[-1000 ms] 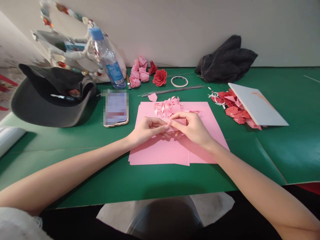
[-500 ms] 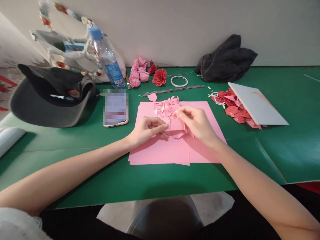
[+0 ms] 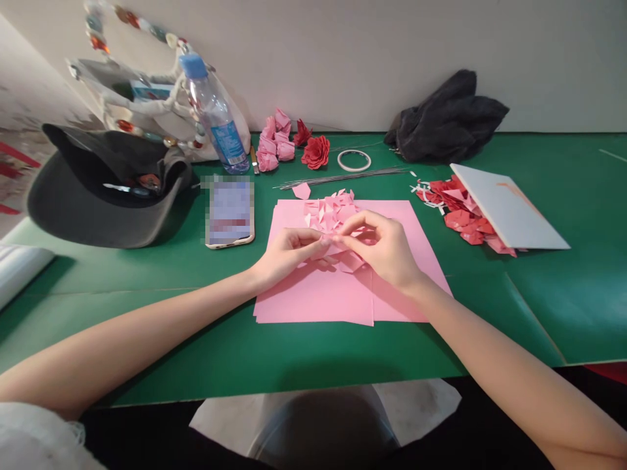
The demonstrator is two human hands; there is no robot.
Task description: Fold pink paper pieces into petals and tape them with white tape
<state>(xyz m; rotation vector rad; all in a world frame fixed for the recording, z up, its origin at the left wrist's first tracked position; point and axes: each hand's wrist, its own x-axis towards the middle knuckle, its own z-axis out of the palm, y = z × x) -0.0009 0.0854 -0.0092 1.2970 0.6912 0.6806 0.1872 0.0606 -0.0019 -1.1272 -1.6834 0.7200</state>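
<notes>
My left hand (image 3: 292,252) and my right hand (image 3: 381,247) meet fingertip to fingertip over the pink paper sheets (image 3: 313,297). Between their pinched thumbs and forefingers is a small piece of pink paper (image 3: 330,237), mostly covered by the fingers. Under and behind the hands lies a heap of cut pink paper pieces (image 3: 333,209), some with curled or folded edges. A single pink petal-shaped piece (image 3: 302,190) rests just past the sheets' far edge.
Behind the sheets are thin wires (image 3: 343,176), a tape roll (image 3: 354,160), a red paper flower (image 3: 316,152) and pink ones (image 3: 274,140). Left are a phone (image 3: 229,212), a bottle (image 3: 223,124) and a cap (image 3: 102,209). Right, a white board (image 3: 514,209) leans over red pieces (image 3: 465,219).
My right hand has moved left and down to my left fingertips. The broader pink piece my left hand held flat is now mostly hidden between both hands. The view has shifted slightly.
</notes>
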